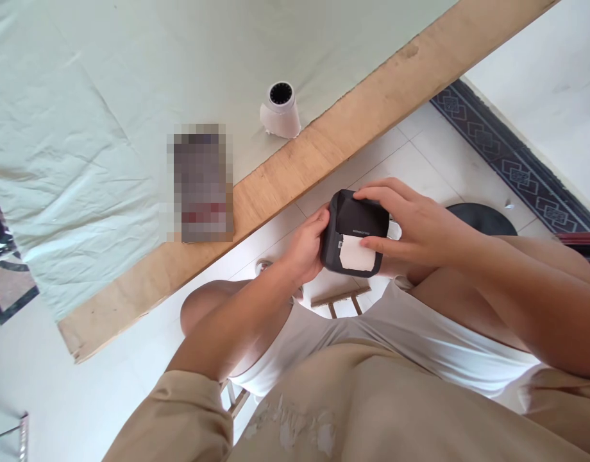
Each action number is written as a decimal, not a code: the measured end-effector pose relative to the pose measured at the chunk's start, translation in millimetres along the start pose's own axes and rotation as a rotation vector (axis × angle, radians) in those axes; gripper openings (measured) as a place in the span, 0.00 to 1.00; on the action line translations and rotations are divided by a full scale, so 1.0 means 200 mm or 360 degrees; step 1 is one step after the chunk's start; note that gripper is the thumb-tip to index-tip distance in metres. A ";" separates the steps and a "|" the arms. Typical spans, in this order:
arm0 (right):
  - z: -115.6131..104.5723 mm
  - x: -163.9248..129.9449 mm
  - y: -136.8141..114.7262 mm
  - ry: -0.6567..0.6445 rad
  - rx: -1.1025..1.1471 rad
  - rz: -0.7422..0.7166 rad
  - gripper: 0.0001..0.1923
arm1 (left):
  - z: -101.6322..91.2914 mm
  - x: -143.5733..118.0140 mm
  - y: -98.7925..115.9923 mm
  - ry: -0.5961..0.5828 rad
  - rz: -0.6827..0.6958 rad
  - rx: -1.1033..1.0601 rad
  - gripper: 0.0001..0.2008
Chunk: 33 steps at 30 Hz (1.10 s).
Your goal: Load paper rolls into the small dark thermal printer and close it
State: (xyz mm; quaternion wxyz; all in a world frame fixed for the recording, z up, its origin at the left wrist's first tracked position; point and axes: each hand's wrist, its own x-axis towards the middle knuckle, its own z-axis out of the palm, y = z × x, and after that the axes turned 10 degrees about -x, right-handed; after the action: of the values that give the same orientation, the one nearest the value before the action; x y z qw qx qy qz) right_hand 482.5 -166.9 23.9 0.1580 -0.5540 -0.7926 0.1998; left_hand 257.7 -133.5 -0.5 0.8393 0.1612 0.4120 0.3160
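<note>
Below the tabletop edge, your left hand and right hand both grip the black printer, fingers pinching its sides.

No legible text anywhere.

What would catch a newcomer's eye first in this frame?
The small black box with a white paper roll in it, held over the lap, off the table, between the left hand and right hand. Next, a second white roll standing on the pale cloth near the wooden table edge.
</note>
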 end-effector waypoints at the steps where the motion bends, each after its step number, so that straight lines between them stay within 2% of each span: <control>1: 0.00 0.00 0.00 -0.0001 -0.0025 0.0008 0.34 | 0.00 0.00 0.00 0.0014 -0.0006 0.0008 0.21; 4: -0.01 -0.01 0.00 0.0040 -0.0077 0.0005 0.32 | 0.01 0.01 0.01 0.0021 0.0007 0.0004 0.20; 6: -0.03 0.00 -0.01 0.0191 -0.0114 -0.0021 0.26 | 0.01 0.02 0.01 0.0000 0.0019 -0.0025 0.19; 9: -0.04 0.01 -0.03 0.0717 -0.0203 -0.0088 0.09 | 0.01 0.03 0.01 -0.0045 0.0003 -0.0008 0.24; 10: -0.04 0.01 -0.03 0.0900 -0.0239 -0.0124 0.06 | 0.01 0.02 0.01 -0.0059 -0.0001 0.0020 0.26; 12: -0.04 0.01 -0.04 0.1139 -0.0300 -0.0221 0.10 | 0.01 0.02 0.00 -0.0059 0.0010 0.0064 0.29; 13: -0.03 0.01 -0.05 0.1153 -0.0335 -0.0253 0.11 | 0.01 0.02 0.00 -0.0049 0.0013 0.0074 0.30; 15: -0.01 0.00 -0.07 0.0980 -0.0440 -0.0207 0.12 | 0.01 0.01 0.00 -0.0041 0.0003 0.0082 0.32; 18: 0.02 -0.01 -0.09 0.0441 -0.0609 0.0064 0.15 | 0.01 0.00 -0.02 -0.0072 0.0023 0.0106 0.35; 21: 0.04 0.00 -0.11 0.0103 -0.0678 0.0181 0.17 | 0.01 0.00 -0.02 -0.0080 0.0037 0.0131 0.36; 25: 0.03 0.04 -0.13 -0.0125 -0.0672 0.0266 0.12 | 0.01 0.00 -0.03 -0.0065 0.0029 0.0151 0.36; 28: -0.01 0.05 -0.12 -0.0264 -0.0497 0.0382 0.11 | 0.01 0.00 -0.03 -0.0037 -0.0047 0.0154 0.36; 30: -0.05 0.05 -0.09 -0.0253 -0.0187 0.0413 0.14 | 0.01 0.00 -0.04 0.0015 -0.0063 0.0132 0.35; 33: -0.14 0.04 -0.05 -0.0151 0.0544 0.0480 0.19 | 0.01 0.01 -0.04 0.0121 -0.0008 0.0109 0.32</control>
State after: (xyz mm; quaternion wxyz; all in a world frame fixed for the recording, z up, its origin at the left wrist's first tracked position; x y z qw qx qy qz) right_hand 485.1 -159.0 52.3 0.1804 -0.6214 -0.6620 0.3782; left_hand 263.2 -138.4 -4.9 0.8178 0.1768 0.4545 0.3055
